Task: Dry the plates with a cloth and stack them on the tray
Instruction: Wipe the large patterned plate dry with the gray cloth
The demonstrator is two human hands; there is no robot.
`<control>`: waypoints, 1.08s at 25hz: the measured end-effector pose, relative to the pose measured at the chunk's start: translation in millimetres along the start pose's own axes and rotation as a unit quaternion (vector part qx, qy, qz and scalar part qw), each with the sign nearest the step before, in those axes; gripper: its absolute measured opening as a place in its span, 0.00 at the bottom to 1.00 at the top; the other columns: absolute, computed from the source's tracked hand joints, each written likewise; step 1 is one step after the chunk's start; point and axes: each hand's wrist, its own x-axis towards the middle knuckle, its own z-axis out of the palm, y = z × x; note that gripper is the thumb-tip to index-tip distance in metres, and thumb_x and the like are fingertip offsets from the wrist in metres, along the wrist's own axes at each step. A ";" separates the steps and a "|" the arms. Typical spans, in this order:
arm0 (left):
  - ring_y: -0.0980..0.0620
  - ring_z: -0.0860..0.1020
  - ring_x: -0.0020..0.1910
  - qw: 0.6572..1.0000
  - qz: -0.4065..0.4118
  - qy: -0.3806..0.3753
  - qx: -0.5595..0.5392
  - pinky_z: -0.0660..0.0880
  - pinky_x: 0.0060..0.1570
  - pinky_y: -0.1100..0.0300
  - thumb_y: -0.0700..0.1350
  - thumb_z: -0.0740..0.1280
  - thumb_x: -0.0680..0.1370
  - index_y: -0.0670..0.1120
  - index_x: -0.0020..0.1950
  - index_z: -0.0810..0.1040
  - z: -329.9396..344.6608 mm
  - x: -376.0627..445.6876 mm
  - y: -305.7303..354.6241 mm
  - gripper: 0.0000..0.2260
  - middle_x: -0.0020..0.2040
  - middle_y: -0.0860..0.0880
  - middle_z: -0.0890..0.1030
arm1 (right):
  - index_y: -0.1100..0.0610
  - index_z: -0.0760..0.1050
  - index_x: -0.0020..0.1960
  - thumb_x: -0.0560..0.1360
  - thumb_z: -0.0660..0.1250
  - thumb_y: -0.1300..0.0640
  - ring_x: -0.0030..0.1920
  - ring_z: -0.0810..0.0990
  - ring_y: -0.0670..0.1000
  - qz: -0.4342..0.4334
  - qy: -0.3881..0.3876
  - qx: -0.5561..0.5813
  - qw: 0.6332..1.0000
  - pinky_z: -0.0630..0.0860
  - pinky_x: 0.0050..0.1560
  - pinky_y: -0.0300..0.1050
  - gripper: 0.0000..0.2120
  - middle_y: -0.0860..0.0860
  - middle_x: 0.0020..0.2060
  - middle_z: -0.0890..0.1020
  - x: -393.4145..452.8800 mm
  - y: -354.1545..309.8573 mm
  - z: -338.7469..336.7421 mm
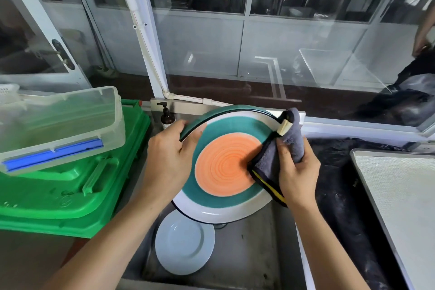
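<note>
A large plate (219,198) with an orange centre, a teal ring and a white rim is tilted up above the steel sink (254,256). My left hand (168,155) grips its left rim. My right hand (297,172) holds a grey cloth (270,158) with yellow and black edging against the plate's right side. A smaller pale blue plate (184,242) lies in the sink below. The grey tray (404,200) sits at the right edge of the view.
A green plastic crate (70,195) stands left of the sink with a clear lidded box (58,125) on top. A dark pump bottle (167,116) is behind the sink. Black plastic sheeting (341,195) lies between sink and tray. Another person stands at far right.
</note>
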 end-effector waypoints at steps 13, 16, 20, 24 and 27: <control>0.60 0.82 0.49 0.983 0.050 -0.174 0.031 0.79 0.50 0.58 0.46 0.71 0.75 0.55 0.54 0.79 -5.7 20.8 22.1 0.09 0.49 0.59 0.84 | 0.44 0.76 0.55 0.72 0.67 0.45 0.39 0.75 0.40 -0.154 -0.173 -0.173 0.957 0.70 0.41 0.26 0.13 0.38 0.42 0.80 15.6 -38.2 -3.8; 0.46 0.82 0.46 0.963 0.074 -0.224 0.131 0.79 0.43 0.51 0.51 0.67 0.74 0.56 0.52 0.75 -4.0 27.7 38.9 0.08 0.45 0.52 0.84 | 0.43 0.76 0.58 0.72 0.69 0.48 0.42 0.75 0.38 -0.189 -0.184 -0.174 0.949 0.68 0.44 0.25 0.14 0.39 0.47 0.79 14.1 -48.5 1.2; 0.35 0.80 0.42 0.955 0.080 -0.184 0.221 0.71 0.36 0.52 0.51 0.68 0.78 0.53 0.46 0.72 -1.7 24.7 40.4 0.06 0.38 0.46 0.80 | 0.43 0.77 0.58 0.72 0.71 0.49 0.42 0.77 0.39 -0.177 -0.177 -0.147 0.957 0.70 0.44 0.30 0.15 0.37 0.43 0.79 14.0 -50.5 2.7; 0.49 0.73 0.27 0.980 0.068 -0.114 0.149 0.70 0.29 0.55 0.53 0.67 0.80 0.50 0.50 0.80 -1.2 18.3 32.0 0.08 0.26 0.52 0.73 | 0.42 0.76 0.56 0.72 0.69 0.45 0.41 0.79 0.39 -0.145 -0.141 -0.131 0.970 0.73 0.42 0.34 0.13 0.39 0.44 0.82 22.6 -45.2 -0.4; 0.55 0.67 0.22 0.996 0.048 -0.035 0.061 0.59 0.24 0.67 0.55 0.67 0.80 0.49 0.48 0.81 -3.1 16.3 25.7 0.11 0.24 0.55 0.72 | 0.44 0.77 0.48 0.74 0.70 0.47 0.36 0.75 0.38 -0.078 -0.068 -0.053 0.993 0.73 0.38 0.35 0.04 0.40 0.37 0.82 23.1 -31.7 -5.8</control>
